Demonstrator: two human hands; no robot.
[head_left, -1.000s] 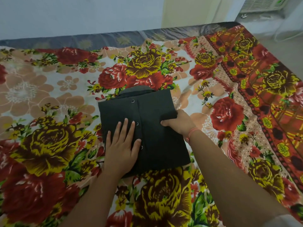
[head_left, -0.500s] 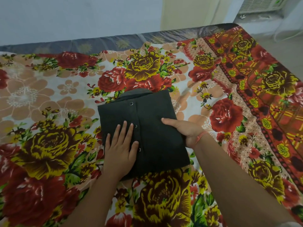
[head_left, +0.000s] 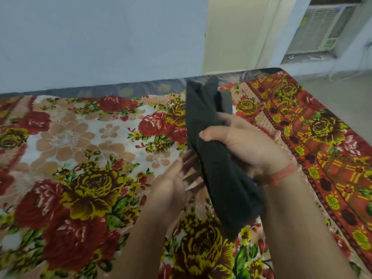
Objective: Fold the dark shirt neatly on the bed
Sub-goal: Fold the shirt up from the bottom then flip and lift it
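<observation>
dark shirt [head_left: 219,170] in right hand [head_left: 247,146], above bed [head_left: 80,137]

The only view comes from a wide-angle camera on the person's head. It faces forward and down across the bed [head_left: 128,88] from its near side, close above the floral sheet [head_left: 80,137]. The far wall [head_left: 100,37], a window air conditioner [head_left: 320,29] and floor [head_left: 342,93] fill the top.

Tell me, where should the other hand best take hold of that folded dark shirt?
Probably its hanging lower end, from the left: the right hand grips the dark shirt at the middle, and the bundle droops unsupported, beside the open left hand.
</observation>
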